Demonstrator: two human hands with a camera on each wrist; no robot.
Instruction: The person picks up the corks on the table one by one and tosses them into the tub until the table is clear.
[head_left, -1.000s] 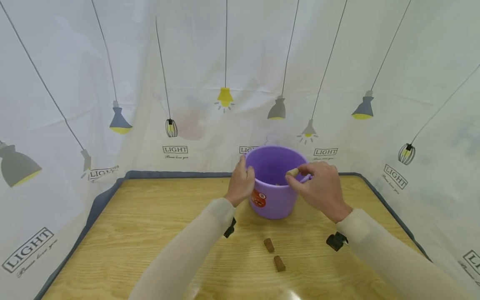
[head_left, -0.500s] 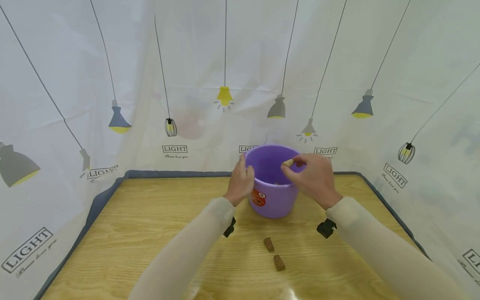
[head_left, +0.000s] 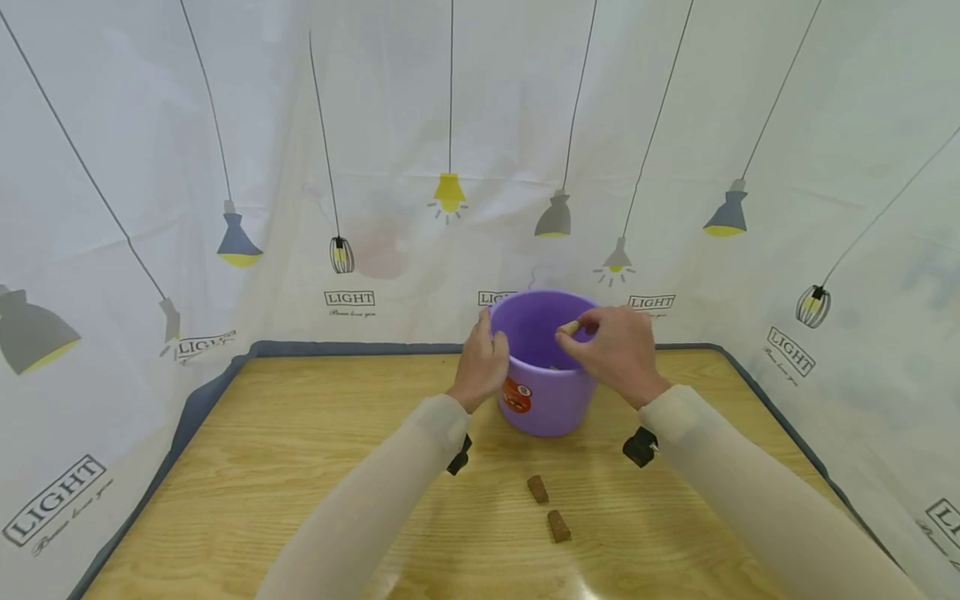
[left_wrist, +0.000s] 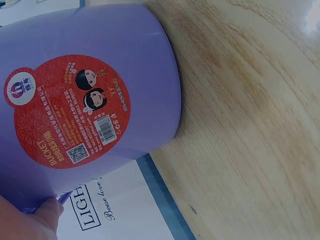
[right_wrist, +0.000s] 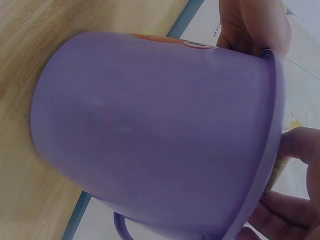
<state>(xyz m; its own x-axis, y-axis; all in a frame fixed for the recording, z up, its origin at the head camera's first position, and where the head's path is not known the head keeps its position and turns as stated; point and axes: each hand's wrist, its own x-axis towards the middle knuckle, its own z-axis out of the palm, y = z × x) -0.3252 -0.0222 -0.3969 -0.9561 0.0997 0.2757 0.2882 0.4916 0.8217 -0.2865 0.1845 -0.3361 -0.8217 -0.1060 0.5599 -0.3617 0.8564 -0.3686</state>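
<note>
A purple bucket [head_left: 550,404] with a red round label [left_wrist: 72,112] stands upright on the wooden table. My left hand [head_left: 480,364] grips its left side at the rim. Over the opening, my right hand [head_left: 622,352] pinches a light tan cork [head_left: 570,327] between thumb and fingers. In the right wrist view this cork [right_wrist: 276,172] shows just past the rim, partly hidden by it. A small part of something light peeks out low inside the bucket, mostly hidden by the front wall. Two brown corks, a farther cork [head_left: 537,489] and a nearer cork [head_left: 558,526], lie in front.
The wooden table [head_left: 337,433] has a dark blue border along its back and sides. A white cloth [head_left: 397,125] printed with hanging lamps surrounds it behind and at both sides. A bucket handle [right_wrist: 122,227] hangs at the bucket's side in the right wrist view.
My right hand has moved left with the pinched cork, from the bucket's right rim to over its opening. The left hand and the two corks on the table stay put.
</note>
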